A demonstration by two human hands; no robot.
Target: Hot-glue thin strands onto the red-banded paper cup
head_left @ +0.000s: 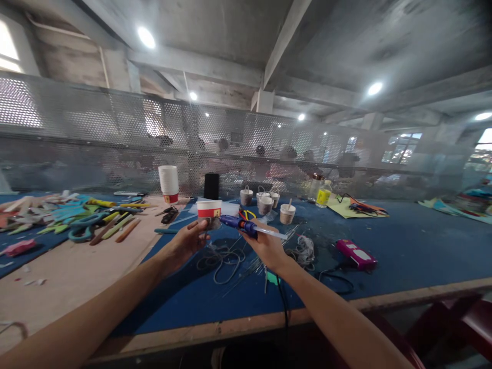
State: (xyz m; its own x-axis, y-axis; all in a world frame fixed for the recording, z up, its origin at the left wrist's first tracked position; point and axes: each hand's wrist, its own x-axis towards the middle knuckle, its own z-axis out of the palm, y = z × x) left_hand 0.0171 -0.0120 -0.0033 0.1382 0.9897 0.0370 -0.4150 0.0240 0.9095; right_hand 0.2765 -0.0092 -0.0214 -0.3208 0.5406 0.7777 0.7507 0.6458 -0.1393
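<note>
My left hand grips a red and white paper cup low down, above the blue mat. Something grey, perhaps cord, covers the cup's lower part, partly behind my fingers. A blue hot glue gun is held in my right hand, its nozzle pointing left at the cup's lower side; I cannot tell whether it touches. From the gun's back sticks out a translucent glue stick. Below my hands lies loose grey cord. A second tangle of cord sits to the right.
Stacked paper cups and a black phone-like slab stand at the back. Several grey-wrapped cups stand beyond my right hand. Scissors and tools lie left. A magenta device lies right. A mesh partition borders the table.
</note>
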